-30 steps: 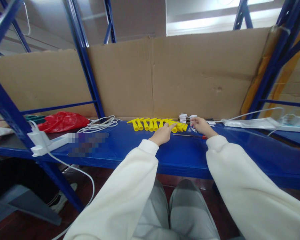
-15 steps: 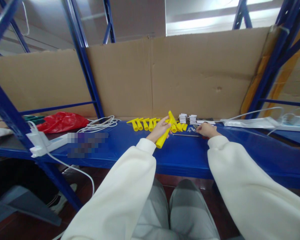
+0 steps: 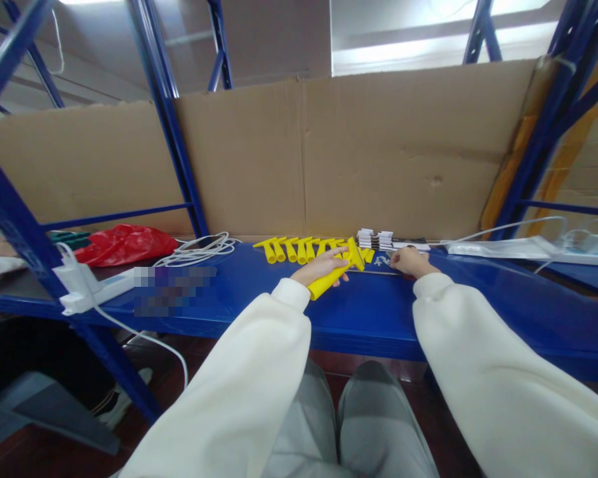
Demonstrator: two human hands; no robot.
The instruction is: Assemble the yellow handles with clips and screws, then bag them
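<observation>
My left hand (image 3: 323,267) is closed around the tube-like grip of a yellow T-shaped plastic handle (image 3: 325,285). Its crosspiece (image 3: 355,255) points away from me, over the shelf. Near the back, my right hand (image 3: 409,261) has its fingers pinched together beside a scatter of small pale metallic pieces (image 3: 381,261). Whatever sits between those fingertips is too small to make out. A thin metal rod (image 3: 379,273) runs just left of the right hand, its far end hidden. Several more yellow handles (image 3: 292,251) lie in a row left of centre, and small yellow pieces (image 3: 367,255) lie beside the pale ones.
Stacked white-and-black pieces (image 3: 375,239) lie against the cardboard wall (image 3: 369,146). On the left are a red plastic bag (image 3: 127,244), coiled white cable (image 3: 199,249) and a power strip (image 3: 110,285). Blue rack posts (image 3: 172,133) frame the blue shelf (image 3: 359,305).
The yellow handle in my left hand has turned, its crosspiece swinging right and lower toward the right hand. The right hand stays near the small pale pieces.
</observation>
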